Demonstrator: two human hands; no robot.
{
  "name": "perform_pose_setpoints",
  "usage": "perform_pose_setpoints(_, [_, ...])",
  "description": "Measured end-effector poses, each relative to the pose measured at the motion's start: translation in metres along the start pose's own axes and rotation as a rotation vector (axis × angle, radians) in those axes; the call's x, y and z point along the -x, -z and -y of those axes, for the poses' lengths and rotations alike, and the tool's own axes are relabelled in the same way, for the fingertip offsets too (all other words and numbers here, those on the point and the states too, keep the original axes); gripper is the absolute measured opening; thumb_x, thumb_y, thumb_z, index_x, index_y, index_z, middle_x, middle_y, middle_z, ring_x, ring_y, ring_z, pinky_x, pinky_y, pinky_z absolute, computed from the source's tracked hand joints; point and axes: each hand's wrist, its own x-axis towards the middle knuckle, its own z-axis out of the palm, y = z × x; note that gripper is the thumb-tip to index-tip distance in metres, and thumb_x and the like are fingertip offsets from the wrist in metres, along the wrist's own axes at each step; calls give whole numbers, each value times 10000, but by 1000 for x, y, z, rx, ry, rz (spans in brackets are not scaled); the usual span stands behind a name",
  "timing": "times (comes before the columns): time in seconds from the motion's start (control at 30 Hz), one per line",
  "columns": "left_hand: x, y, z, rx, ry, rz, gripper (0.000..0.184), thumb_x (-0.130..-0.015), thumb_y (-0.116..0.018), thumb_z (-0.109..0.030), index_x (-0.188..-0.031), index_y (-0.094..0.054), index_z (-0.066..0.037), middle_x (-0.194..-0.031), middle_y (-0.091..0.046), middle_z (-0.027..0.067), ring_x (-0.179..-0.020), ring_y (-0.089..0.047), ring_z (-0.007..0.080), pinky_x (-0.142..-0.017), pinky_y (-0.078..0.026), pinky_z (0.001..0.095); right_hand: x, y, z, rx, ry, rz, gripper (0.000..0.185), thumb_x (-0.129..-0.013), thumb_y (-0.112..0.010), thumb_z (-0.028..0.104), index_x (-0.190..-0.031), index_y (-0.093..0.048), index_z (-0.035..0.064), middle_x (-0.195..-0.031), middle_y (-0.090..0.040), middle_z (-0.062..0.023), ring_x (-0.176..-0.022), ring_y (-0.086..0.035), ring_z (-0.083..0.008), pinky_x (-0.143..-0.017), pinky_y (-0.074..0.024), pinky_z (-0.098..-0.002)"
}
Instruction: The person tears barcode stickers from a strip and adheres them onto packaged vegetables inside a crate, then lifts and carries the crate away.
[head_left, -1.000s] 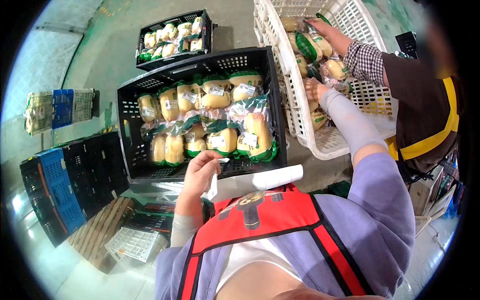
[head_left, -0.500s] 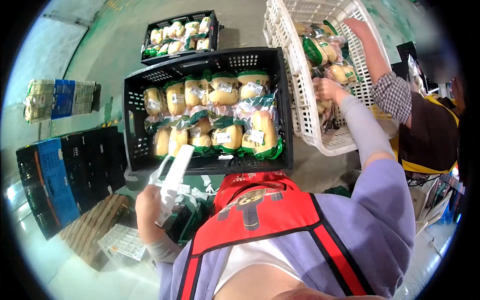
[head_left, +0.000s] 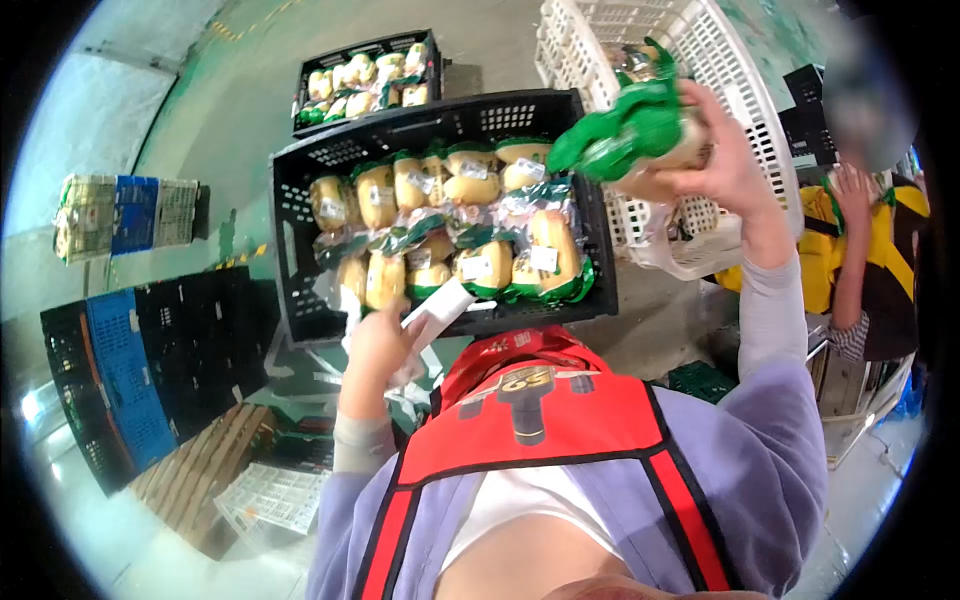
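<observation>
My right hand (head_left: 725,160) grips a vegetable bag (head_left: 640,130) with green ends, held up over the near left side of the white crate (head_left: 745,90). The bag is blurred by motion. My left hand (head_left: 380,345) is closed on a strip of white labels (head_left: 438,312) at the front edge of the black crate (head_left: 440,115). Two rows of bagged pale yellow vegetables (head_left: 468,185) lie in that crate, many with white labels. A few bags (head_left: 635,62) show inside the white crate, partly hidden behind my right hand.
A smaller black crate (head_left: 372,45) of similar bags stands behind. Stacked black and blue crates (head_left: 125,365), a wooden pallet (head_left: 195,465) and a white basket (head_left: 275,498) are at the left. A co-worker's hand (head_left: 853,195) is at the far right.
My right hand has lifted a bag out of the white crate. My left hand has moved right with the labels. The co-worker's hands have left the white crate.
</observation>
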Motion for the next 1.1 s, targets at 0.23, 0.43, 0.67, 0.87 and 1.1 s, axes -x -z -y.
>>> perform_pose_setpoints(0.23, [-31,18,-32,329,-408,-151,713,-681,-723,-371,-1245,-421,-57,-1061,-595,187,-952,-574,357,-775,-464,400,-51,-191,-11,738,513,991,540,-507,-762,406,-941,-585,137,-752,-611,-84,-743,-612,-297,-629,-478,-406])
perform_pose_setpoints(0.43, [-71,-45,-21,225,-269,235,784,-649,-733,-415,-1229,-430,16,-1051,-586,237,-967,-573,357,-816,-455,381,-40,-297,-51,856,355,1501,493,-541,-777,321,-952,-659,76,-873,-658,-107,-836,-629,-270,-742,-490,-344])
perform_pose_setpoints(0.67, [-105,-93,-31,343,-102,576,830,-642,-733,-484,-1230,-442,25,-1088,-583,222,-1023,-564,306,-857,-437,349,-45,-273,-80,434,358,1037,551,-596,-746,312,-1073,-594,79,-998,-617,-127,-984,-555,-296,-840,-440,-373])
perform_pose_setpoints(0.87, [-120,-102,-47,559,5,408,860,-583,-682,-659,-1027,-553,66,-907,-639,217,-853,-627,318,-752,-480,371,-24,-87,-94,53,-26,-59,302,-744,-647,124,-1012,-590,-1,-929,-617,-105,-835,-592,-192,-756,-467,-294])
perform_pose_setpoints(1.1, [-139,-94,-46,715,47,564,572,-689,-694,-373,-1048,-580,57,-944,-632,116,-845,-597,173,-763,-469,308,37,46,-253,534,-767,293,304,-768,-655,269,-863,-621,-18,-757,-629,-62,-575,-579,-161,-526,-442,-276])
